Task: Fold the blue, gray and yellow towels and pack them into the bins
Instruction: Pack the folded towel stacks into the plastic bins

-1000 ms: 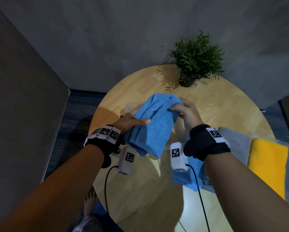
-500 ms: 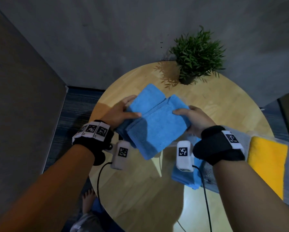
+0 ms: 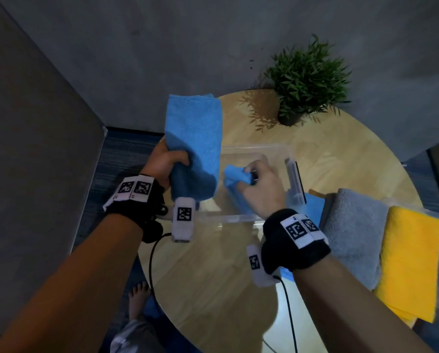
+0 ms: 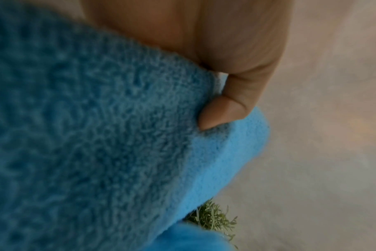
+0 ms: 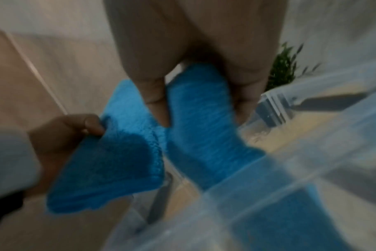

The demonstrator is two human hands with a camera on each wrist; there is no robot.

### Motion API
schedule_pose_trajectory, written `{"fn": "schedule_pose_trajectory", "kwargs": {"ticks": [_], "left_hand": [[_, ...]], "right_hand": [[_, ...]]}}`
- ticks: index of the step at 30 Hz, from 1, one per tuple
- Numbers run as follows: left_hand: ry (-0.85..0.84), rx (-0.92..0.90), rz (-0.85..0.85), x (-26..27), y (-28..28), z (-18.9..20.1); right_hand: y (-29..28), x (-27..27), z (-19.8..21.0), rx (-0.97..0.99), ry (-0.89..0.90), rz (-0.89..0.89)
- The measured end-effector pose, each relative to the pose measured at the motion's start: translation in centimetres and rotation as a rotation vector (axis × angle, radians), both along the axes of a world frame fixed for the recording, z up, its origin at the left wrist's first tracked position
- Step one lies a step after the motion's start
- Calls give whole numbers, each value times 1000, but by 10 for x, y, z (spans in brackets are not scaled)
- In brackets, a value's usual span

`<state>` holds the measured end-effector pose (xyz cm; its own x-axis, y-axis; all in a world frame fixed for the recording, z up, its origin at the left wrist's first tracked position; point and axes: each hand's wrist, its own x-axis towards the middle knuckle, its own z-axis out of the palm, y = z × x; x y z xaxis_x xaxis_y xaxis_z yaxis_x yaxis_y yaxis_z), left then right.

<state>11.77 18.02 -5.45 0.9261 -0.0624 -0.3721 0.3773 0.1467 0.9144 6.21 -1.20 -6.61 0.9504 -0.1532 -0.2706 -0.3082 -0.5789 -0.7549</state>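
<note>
Round table (image 3: 345, 159), plant (image 3: 307, 77) | left hand (image 3: 162, 161) grips folded blue towel (image 3: 195, 138) | right hand (image 3: 261, 187) pinches second blue towel (image 3: 235, 174) in bin (image 3: 279, 149)

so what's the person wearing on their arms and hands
Both forearms are bare, with no sleeves or gloves. Each wrist carries a black fabric wrist strap, left and right, with white square tags printed in black-and-white code patterns. A small white box-shaped camera unit hangs under each, left and right, each also tagged and trailing a thin black cable.
</note>
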Motion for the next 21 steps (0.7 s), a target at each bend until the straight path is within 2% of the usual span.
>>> {"fn": "schedule_pose_trajectory", "kwargs": {"ticks": [1, 3, 4, 5, 7, 9, 10, 12, 15, 18, 20, 21], "left_hand": [[13, -4, 17, 1, 1, 1], [38, -24, 52, 1, 4, 5], [54, -59, 70, 2, 6, 6], [84, -107, 97, 2, 6, 8], [138, -142, 141, 4, 5, 8], [150, -83, 167, 6, 0, 8], [148, -48, 147, 7, -3, 7], [125, -23, 63, 6, -11, 9], [14, 41, -73, 7, -22, 13], [-57, 126, -207, 10, -30, 22], [-52, 196, -252, 14, -36, 24], [-38, 257, -274, 15, -40, 27]], "right_hand": [[4, 1, 1, 105, 9, 14], [3, 5, 0, 361, 41, -80], [-2, 8, -4, 426, 81, -139], [-8, 11, -10, 394, 142, -159], [-22, 17, -26, 79, 313, -48], [-30, 20, -40, -286, 445, 104], [-31, 21, -46, -392, 474, 143], [-34, 21, -51, -463, 482, 150], [-36, 20, -59, -490, 371, 117], [-34, 19, -64, -640, 277, 179], [-36, 22, -66, -726, 306, 254], [-37, 23, -67, -708, 346, 288]]}}
